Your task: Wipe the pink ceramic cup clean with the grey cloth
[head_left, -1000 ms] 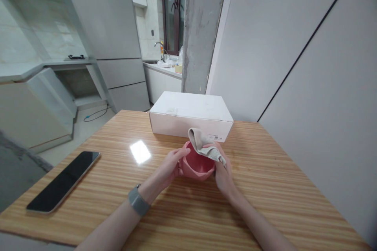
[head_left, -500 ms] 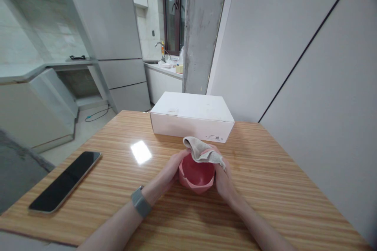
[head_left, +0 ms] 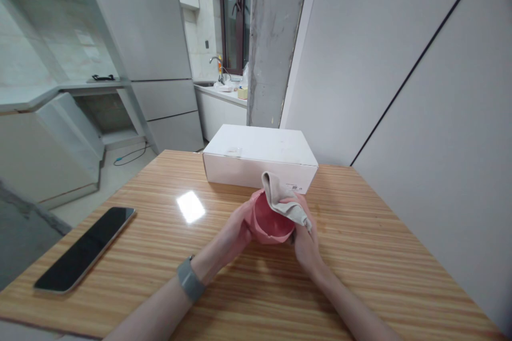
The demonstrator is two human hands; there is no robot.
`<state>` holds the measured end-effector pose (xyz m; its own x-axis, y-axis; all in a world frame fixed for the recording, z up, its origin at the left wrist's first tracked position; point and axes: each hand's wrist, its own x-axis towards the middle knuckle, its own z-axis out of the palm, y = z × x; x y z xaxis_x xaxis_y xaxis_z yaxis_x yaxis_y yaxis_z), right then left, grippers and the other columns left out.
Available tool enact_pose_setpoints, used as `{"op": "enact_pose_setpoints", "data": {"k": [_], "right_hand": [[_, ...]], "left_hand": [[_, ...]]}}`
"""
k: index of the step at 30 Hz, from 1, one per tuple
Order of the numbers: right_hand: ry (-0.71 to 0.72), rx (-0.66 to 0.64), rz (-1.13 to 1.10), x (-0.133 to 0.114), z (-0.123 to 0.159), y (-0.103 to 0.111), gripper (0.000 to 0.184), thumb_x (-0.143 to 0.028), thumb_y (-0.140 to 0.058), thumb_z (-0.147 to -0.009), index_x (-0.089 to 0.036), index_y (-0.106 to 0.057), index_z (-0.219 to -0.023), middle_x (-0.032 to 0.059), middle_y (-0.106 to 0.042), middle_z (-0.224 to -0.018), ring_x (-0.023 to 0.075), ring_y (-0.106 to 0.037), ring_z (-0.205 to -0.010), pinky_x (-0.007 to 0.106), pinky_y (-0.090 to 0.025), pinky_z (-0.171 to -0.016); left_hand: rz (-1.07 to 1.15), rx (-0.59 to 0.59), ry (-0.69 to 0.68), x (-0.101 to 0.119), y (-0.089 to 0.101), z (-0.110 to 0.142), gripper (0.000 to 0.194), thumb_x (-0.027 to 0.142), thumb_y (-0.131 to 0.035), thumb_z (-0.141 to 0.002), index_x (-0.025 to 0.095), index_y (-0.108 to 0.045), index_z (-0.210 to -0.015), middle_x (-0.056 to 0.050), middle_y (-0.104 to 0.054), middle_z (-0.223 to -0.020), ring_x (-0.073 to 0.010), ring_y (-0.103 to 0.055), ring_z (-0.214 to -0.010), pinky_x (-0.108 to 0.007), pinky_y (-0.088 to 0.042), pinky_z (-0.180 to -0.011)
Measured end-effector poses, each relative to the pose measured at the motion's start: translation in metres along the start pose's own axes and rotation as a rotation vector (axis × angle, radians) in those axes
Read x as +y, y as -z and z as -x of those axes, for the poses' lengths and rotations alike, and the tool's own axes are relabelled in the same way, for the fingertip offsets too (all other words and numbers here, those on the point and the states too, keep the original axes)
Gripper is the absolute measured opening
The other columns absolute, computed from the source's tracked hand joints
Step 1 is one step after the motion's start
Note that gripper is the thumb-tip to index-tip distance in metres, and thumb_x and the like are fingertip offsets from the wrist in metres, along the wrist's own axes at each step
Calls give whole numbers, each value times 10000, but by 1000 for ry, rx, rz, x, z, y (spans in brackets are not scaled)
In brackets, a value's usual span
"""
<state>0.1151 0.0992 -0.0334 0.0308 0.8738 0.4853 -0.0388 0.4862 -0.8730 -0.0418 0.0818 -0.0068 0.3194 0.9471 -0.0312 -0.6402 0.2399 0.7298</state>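
Observation:
A pink bowl (head_left: 267,230) with an angular, faceted rim is held a little above the wooden table (head_left: 224,298), its opening tipped toward me. My left hand (head_left: 241,225) is closed round the bowl's left side, a grey band on the wrist. A light grey cloth (head_left: 285,203) lies over the bowl's far right rim, with one end curling up. My right hand (head_left: 307,240) is shut on the cloth at the right side of the bowl. The cloth hides most of the right fingers, and the bowl hides the left fingertips.
Just beyond my hands, a closed white cardboard box (head_left: 260,157) stands at the table's far edge. A black phone (head_left: 86,250) lies flat at the left. Past the table stand a fridge (head_left: 160,58), a sink counter (head_left: 222,106) and a concrete pillar (head_left: 274,37). A white wall (head_left: 400,37) rises on the right.
The bowl has been raised and tilted, moving slightly right and away from me. The cloth and both hands have shifted with it, and the left hand has turned further under the bowl.

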Motion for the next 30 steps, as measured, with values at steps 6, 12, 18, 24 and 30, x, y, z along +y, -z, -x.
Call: {"op": "enact_pose_setpoints", "data": {"k": [6, 12, 18, 24, 30], "right_hand": [[-185, -5, -150, -5, -9, 3, 229, -414, -576, -808, -214, -681, -848, 27, -707, -892, 227, -619, -872, 331, -451, -861], [-158, -104, -97, -9, -12, 3, 208, -385, -542, -815, -215, -661, -828, 16, -693, -890, 217, -607, -870, 308, -445, -833], [-61, -13, -96, 4, -6, 2, 253, -362, -491, -840, -245, -636, -1012, 26, -643, -1084, 218, -557, -1058, 327, -391, -943], [-34, 43, -59, 8, -4, 4, 245, -392, -498, -844, -235, -648, -957, 37, -641, -1084, 228, -550, -1072, 355, -389, -962], [-168, 72, -108, 1, -3, -4, 277, -425, -552, -826, -209, -666, -957, 49, -693, -968, 237, -613, -922, 371, -457, -881]], "left_hand": [[-207, 75, 225, 1, 13, 2, 396, 457, -598, -818, 136, -687, -1032, -86, -724, -944, -190, -650, -801, -281, -493, -716], [-188, 124, 157, -1, 17, -2, 290, 406, -663, -770, 126, -702, -831, -47, -703, -738, -132, -600, -631, -233, -474, -633], [-103, 104, 19, 1, 8, 0, 277, 384, -682, -760, 121, -674, -848, -28, -650, -691, -104, -544, -570, -209, -458, -542], [-58, 40, 45, -2, 7, 0, 285, 346, -664, -775, 151, -660, -984, -38, -677, -793, -116, -587, -659, -207, -484, -601], [-242, 155, 279, 5, 16, -3, 485, 568, -536, -788, 188, -659, -1063, -52, -714, -881, -162, -636, -672, -220, -485, -502]]}}
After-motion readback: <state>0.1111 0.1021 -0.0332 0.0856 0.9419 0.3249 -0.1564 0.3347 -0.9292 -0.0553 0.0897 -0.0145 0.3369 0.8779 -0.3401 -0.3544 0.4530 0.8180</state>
